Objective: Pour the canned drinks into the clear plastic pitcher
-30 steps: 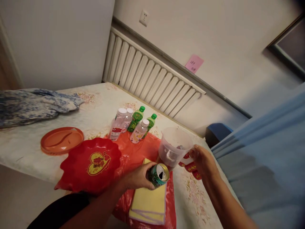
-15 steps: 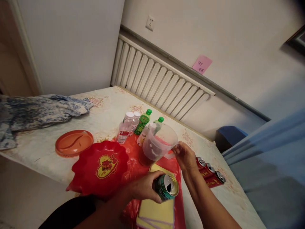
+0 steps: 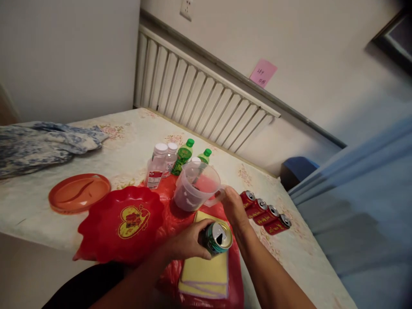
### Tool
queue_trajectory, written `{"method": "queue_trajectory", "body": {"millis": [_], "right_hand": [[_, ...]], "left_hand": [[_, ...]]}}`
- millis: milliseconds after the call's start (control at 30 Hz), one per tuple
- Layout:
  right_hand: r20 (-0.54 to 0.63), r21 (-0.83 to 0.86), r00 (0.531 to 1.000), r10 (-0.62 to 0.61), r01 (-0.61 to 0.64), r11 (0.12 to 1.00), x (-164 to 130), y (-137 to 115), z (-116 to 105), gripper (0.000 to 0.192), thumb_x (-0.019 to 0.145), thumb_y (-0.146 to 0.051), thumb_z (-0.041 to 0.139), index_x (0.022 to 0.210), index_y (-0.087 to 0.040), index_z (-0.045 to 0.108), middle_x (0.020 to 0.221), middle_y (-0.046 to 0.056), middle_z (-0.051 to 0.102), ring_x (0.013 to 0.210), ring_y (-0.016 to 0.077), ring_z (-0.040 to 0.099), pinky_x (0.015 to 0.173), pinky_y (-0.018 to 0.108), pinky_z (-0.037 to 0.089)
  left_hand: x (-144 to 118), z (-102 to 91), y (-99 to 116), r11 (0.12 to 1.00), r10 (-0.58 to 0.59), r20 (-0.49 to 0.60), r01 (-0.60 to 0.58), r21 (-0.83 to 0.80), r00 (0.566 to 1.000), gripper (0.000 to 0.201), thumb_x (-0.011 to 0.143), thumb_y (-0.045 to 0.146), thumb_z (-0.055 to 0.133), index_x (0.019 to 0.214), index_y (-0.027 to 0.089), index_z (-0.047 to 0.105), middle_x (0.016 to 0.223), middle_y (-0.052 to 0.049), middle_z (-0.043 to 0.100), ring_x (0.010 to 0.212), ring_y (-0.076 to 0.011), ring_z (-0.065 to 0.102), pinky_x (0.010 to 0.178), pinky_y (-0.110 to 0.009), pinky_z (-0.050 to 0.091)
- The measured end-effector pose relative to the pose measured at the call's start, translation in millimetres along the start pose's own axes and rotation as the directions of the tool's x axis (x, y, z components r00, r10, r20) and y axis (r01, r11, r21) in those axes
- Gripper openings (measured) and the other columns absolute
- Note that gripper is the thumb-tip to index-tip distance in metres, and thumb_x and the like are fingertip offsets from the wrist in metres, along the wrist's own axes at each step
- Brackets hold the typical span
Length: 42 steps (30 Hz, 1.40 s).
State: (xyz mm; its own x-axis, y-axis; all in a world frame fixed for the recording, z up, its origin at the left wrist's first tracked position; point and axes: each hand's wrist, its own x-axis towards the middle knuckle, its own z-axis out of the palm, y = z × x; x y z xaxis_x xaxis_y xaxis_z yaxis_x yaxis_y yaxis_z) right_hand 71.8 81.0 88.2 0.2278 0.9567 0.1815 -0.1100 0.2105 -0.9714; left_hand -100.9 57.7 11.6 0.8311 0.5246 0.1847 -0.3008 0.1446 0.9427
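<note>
My left hand (image 3: 189, 242) is wrapped round a dark green drink can (image 3: 217, 238). The can's tab hole is open, and its top tilts toward me and to the right. My right hand (image 3: 233, 206) grips the handle of a clear plastic jug (image 3: 189, 195). The jug stands over the red plastic sheet, at the far end of a folded yellow cloth (image 3: 206, 272); whether its base touches down is hard to tell. The green can is above the cloth, apart from the jug.
Behind the jug stand white-capped clear bottles (image 3: 157, 167) and green-capped bottles (image 3: 183, 159). A red scalloped tray (image 3: 106, 227) and an orange lid-like dish (image 3: 77, 193) lie to the left. Several opened red cans (image 3: 261, 211) line up at right. A patterned cloth (image 3: 48, 143) lies far left.
My view has shifted a little, so most things sit further left and higher. The jug has moved slightly left with my right hand. Another red can shows from behind my right arm.
</note>
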Motion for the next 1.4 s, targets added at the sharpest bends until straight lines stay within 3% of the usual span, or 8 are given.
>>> {"method": "queue_trajectory", "body": {"millis": [67,167,300,467,633,867,1400], "right_hand": [[-0.082,-0.046,0.997,-0.001,-0.003,0.999,-13,1,-15,0.032,0.076,-0.045,0.071,0.097,-0.021,0.069,0.094,0.005,0.071,0.087,0.0203,0.064,0.080,0.034,0.049],[-0.162,-0.134,0.987,0.020,-0.042,0.990,-44,4,-36,0.044,0.069,-0.042,0.079,0.107,-0.022,0.068,0.106,0.008,0.072,0.100,0.0258,0.065,0.089,0.041,0.050],[-0.058,-0.200,0.994,0.097,-0.107,0.974,-93,2,-49,0.045,0.073,-0.039,0.078,0.113,-0.023,0.065,0.119,0.009,0.069,0.112,0.0290,0.062,0.100,0.046,0.046],[0.135,-0.289,0.982,0.135,-0.092,0.953,-129,-9,-40,0.067,0.077,-0.038,0.076,0.137,-0.028,0.050,0.138,0.008,0.057,0.129,0.0301,0.051,0.105,0.045,0.043],[0.054,-0.404,0.991,0.123,-0.091,0.910,-135,-14,-27,0.071,0.074,-0.028,0.077,0.140,-0.028,0.048,0.141,0.006,0.054,0.130,0.0285,0.050,0.105,0.041,0.044],[0.018,-0.411,0.995,0.103,-0.087,0.908,-138,-11,-25,0.067,0.075,-0.023,0.074,0.138,-0.026,0.051,0.138,0.005,0.057,0.126,0.0273,0.053,0.103,0.039,0.046],[-0.015,-0.436,0.995,0.101,-0.097,0.894,-144,-10,-25,0.058,0.074,-0.022,0.074,0.130,-0.027,0.058,0.126,0.002,0.064,0.123,0.0283,0.055,0.100,0.039,0.049]], "left_hand": [[2,0.8,-1,1.000,-0.002,-0.007,0.002,0.000,1.000,0.082,0.055,0.007,0.077,0.130,0.025,0.050,0.129,-0.003,0.060,0.122,-0.0283,0.052,0.106,-0.042,0.038],[6,1.5,0,1.000,0.008,-0.011,-0.008,0.030,1.000,0.083,0.055,0.008,0.076,0.132,0.025,0.048,0.131,-0.005,0.059,0.124,-0.0290,0.051,0.107,-0.043,0.038],[10,2.5,5,0.998,0.047,-0.019,-0.046,0.050,0.999,0.080,0.057,0.008,0.074,0.131,0.023,0.049,0.130,-0.005,0.059,0.123,-0.0286,0.051,0.106,-0.043,0.039],[14,2.0,1,0.997,0.069,0.002,-0.069,0.024,0.998,0.077,0.058,0.006,0.073,0.129,0.023,0.050,0.129,-0.005,0.059,0.123,-0.0286,0.050,0.107,-0.044,0.036],[18,1.3,-10,0.996,0.089,0.024,-0.089,-0.010,0.996,0.080,0.058,0.007,0.076,0.131,0.023,0.049,0.133,-0.006,0.056,0.125,-0.0280,0.049,0.110,-0.044,0.034],[18,2.0,-8,0.996,0.047,0.037,-0.050,0.075,0.998,0.078,0.058,0.005,0.072,0.131,0.023,0.049,0.137,-0.006,0.054,0.125,-0.0273,0.049,0.110,-0.045,0.034],[19,4.5,-5,0.974,-0.019,0.032,0.012,0.226,0.999,0.071,0.059,0.013,0.073,0.125,0.022,0.051,0.122,-0.004,0.062,0.113,-0.0251,0.056,0.098,-0.039,0.045]]}}
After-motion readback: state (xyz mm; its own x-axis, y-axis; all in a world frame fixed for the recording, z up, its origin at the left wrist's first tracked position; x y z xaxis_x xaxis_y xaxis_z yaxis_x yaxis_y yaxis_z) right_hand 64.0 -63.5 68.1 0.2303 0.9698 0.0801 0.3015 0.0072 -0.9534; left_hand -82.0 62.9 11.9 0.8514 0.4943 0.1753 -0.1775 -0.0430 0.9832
